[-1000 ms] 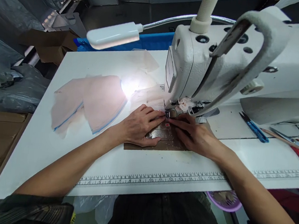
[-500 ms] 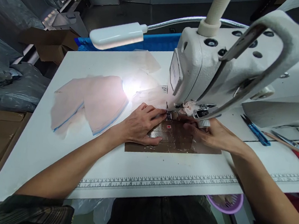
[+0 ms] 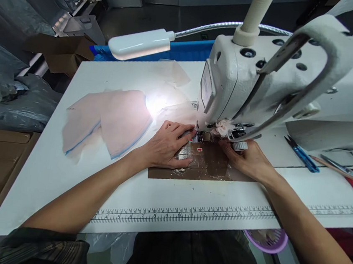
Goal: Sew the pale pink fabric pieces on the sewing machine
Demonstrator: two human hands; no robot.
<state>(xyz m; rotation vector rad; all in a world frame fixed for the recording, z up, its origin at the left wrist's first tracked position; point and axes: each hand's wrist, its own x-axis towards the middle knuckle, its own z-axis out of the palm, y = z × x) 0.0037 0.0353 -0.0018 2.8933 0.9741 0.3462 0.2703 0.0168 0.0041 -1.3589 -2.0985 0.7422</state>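
Note:
My left hand [image 3: 169, 146] lies flat, fingers spread, on the brown taped plate [image 3: 209, 162] of a white sewing machine [image 3: 225, 76]. Its fingertips reach beside the metal presser foot [image 3: 199, 137]. Under and behind them runs thin pale pink fabric [image 3: 178, 111]. To the right of the foot, my right hand [image 3: 247, 158] is closed, thumb against curled fingers that are partly hidden by the machine head. What it pinches, if anything, I cannot make out. A small red-and-white mark [image 3: 200, 150] shows on the plate between the hands.
Blue-edged pink fabric pieces [image 3: 119, 119] lie on the left of the white table [image 3: 42, 176]. A lamp [image 3: 140, 44] hangs above. Blue thread snips [image 3: 302, 153] and other tools lie right. A printed ruler [image 3: 180, 214] runs along the front edge, a purple basket [image 3: 269, 240] below.
My right hand has moved right, away from the plate's middle, uncovering more of the plate. My left hand stays almost in place. The view has shifted slightly.

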